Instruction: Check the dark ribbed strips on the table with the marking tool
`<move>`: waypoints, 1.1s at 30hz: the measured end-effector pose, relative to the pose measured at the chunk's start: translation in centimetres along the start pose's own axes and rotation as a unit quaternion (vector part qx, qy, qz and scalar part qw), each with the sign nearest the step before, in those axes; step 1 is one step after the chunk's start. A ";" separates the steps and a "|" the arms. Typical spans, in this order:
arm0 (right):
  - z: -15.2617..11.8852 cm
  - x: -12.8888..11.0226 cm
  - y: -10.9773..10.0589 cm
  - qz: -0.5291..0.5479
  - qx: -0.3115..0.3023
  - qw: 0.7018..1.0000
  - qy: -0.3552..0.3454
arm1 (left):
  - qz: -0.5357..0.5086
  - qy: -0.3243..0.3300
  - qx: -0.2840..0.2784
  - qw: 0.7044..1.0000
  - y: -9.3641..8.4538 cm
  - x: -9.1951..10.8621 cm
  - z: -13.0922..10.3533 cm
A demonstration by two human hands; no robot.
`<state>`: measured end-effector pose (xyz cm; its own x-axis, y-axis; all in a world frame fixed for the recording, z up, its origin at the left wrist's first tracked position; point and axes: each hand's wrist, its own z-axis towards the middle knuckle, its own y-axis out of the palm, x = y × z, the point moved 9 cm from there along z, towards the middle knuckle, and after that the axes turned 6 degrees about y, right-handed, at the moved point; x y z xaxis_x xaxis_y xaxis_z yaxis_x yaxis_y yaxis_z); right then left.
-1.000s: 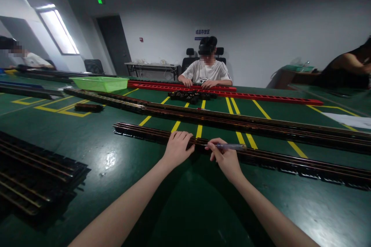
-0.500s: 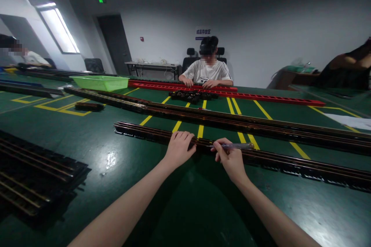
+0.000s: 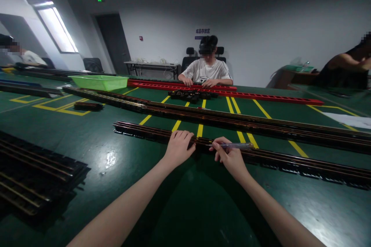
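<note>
Together over one long dark strip (image 3: 290,162): left hand (image 3: 180,147) laid on it, right hand (image 3: 230,158) pinching a pen-like tool (image 3: 236,146)

The long dark strip lies slantwise across the green tabletop (image 3: 130,173), just in front of the person; its left end shows beyond the left hand, and its right end runs out of view. Thin copper-coloured lines run along its length.

The left hand rests palm down over the strip, its fingers nearly side by side and the thumb set apart toward the right hand. Whether the hidden fingertips grip the far edge, I cannot tell. Just beside it, the right hand pinches the pen-like tool between thumb and fingers. The tool lies nearly level, its thin tip aimed left over the strip; I cannot tell whether the tip touches.

Farther back, a second long bundle (image 3: 203,114) of similar strips crosses yellow tape lines (image 3: 298,149). A short dark piece (image 3: 87,106) sits near the bundle's left part, and a light green basket (image 3: 110,84) stands behind that. At the near left is a black stack (image 3: 37,166). Across the table, a co-worker (image 3: 207,70) in a white shirt sits with both hands at red slotted bars (image 3: 269,97), a dark pile (image 3: 188,95) just in front of them.
</note>
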<state>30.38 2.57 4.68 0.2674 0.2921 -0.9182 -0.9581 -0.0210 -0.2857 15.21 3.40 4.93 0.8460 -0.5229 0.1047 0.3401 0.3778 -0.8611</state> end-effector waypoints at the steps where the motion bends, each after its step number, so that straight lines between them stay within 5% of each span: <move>1: 0.0 0.0 0.0 0.001 0.003 1.000 -0.001 | 0.001 0.000 -0.001 1.000 0.0 0.0 0.0; 33: -0.2 0.3 -0.6 0.002 0.027 1.000 0.004 | 0.002 -0.004 -0.004 1.000 0.1 -0.1 0.0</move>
<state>31.05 2.45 4.56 0.2640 0.2835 -0.9219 -0.9633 0.0291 -0.2669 15.16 3.48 4.77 0.8506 -0.5154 0.1042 0.3324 0.3735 -0.8660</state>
